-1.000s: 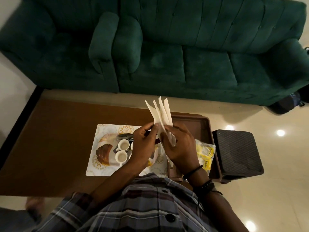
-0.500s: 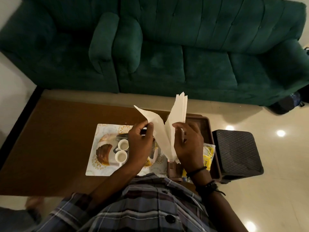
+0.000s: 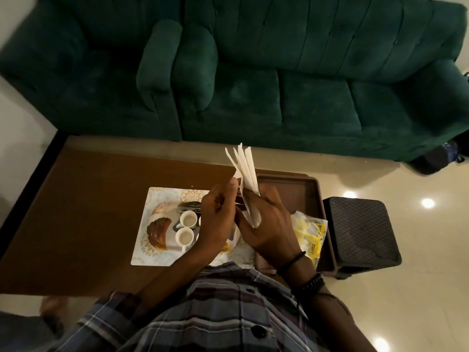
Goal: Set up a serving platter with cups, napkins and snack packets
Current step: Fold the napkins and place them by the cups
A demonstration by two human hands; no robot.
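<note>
Over platter (image 3: 149, 252) and tray (image 3: 299, 189), hands (image 3: 215, 219) (image 3: 269, 224) gripping napkins (image 3: 245, 168) partly cover the cups (image 3: 187, 220)

Two cups (image 3: 187, 220), two yellow packets (image 3: 308, 232), one brown tray (image 3: 286, 177).

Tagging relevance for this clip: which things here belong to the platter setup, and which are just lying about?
Job: white paper napkins, gripped by left hand and right hand; two small white cups on the floral rectangular platter; yellow snack packets in the brown plastic tray.
Lying about: dark green fabric sofa; black textured stool.
</note>
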